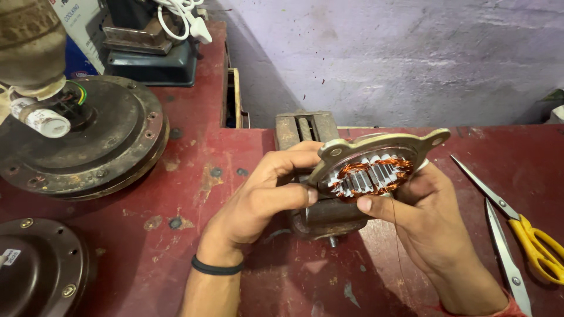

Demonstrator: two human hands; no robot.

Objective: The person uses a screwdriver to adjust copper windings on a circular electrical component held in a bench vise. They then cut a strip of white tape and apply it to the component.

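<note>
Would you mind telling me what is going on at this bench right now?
A person holds a small motor stator with copper windings in both hands above a red workbench. The left hand grips its metal plate edge, while the right hand supports it from the other side, thumb against the windings. A small vise sits just beneath. Yellow-handled scissors lie to the right, and round fan motor housings rest to the left.

**Hand and arm position**

Both forearms extend forward and converge at centre. The left hand (264,191) is curled, thumb extended toward the right hand (420,205). The right hand is cupped, palm up, thumb pressed forward. A black band encircles the left wrist.
</note>
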